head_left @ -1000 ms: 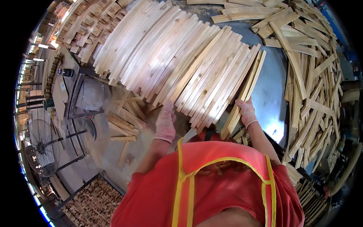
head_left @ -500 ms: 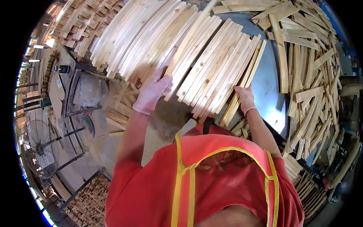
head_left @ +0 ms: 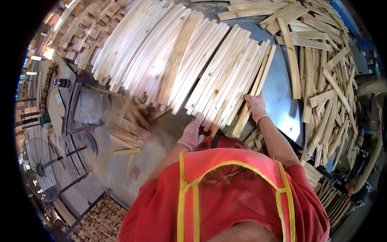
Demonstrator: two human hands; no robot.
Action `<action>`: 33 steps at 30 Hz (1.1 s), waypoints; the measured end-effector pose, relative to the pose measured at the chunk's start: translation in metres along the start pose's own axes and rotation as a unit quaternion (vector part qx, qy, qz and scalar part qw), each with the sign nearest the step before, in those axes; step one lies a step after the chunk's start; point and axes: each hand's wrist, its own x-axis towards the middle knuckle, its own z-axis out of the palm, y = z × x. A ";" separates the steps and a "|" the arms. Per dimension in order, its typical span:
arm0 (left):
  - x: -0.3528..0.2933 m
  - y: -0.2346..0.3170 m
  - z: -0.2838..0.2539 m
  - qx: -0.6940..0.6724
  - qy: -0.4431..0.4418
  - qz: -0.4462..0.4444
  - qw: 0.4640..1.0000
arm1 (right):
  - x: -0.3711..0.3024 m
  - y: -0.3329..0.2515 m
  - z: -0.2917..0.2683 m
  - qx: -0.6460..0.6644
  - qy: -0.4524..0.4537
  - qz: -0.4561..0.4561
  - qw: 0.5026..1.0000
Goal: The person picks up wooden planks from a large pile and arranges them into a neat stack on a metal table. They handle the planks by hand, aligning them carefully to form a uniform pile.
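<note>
Head view, and from where I stand the person has both gloved hands at the near right part of a long row of pale wooden strips (head_left: 197,64), laid side by side on a grey surface (head_left: 282,76). The right hand (head_left: 256,107) is against the outermost strips (head_left: 261,74) of that row, its thumb side over their edge; the fingers are partly bent, but whether that grip is closed round the wood I cannot tell. The left hand (head_left: 191,132) is at the near ends of the middle strips, fingertips up by the wood – its grip is half hidden from me, so I cannot say if it holds anything or merely touches.

A broader, yellower board (head_left: 176,60) lies on the row, left of a dark gap between strips. To the right sits a jumbled heap of loose boards (head_left: 318,88); at the left, a wire-caged fan (head_left: 42,165) and, lower down, a crate of small wood pieces (head_left: 98,220).
</note>
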 end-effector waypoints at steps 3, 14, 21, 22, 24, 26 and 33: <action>0.018 -0.014 0.014 -0.148 0.024 0.016 0.989 | -0.001 0.002 0.001 -0.032 0.031 0.006 0.999; -0.041 0.107 0.066 0.141 -0.063 0.005 0.988 | 0.014 0.019 -0.010 -0.048 0.004 0.038 0.998; -0.011 0.135 0.138 0.707 0.002 0.185 0.683 | 0.019 0.023 -0.010 -0.096 0.030 -0.013 0.995; -0.029 0.140 0.133 0.677 0.000 0.166 0.717 | 0.020 0.024 -0.014 -0.076 0.023 -0.034 0.996; -0.038 0.146 0.093 0.662 0.018 0.240 0.709 | 0.018 0.010 -0.009 -0.091 -0.035 -0.007 0.995; 0.002 0.141 0.023 0.682 0.042 0.414 0.602 | 0.024 0.009 0.008 -0.163 -0.030 -0.030 0.986; 0.014 0.151 0.016 0.775 0.334 0.241 0.480 | 0.023 0.007 0.024 -0.254 -0.011 -0.037 0.966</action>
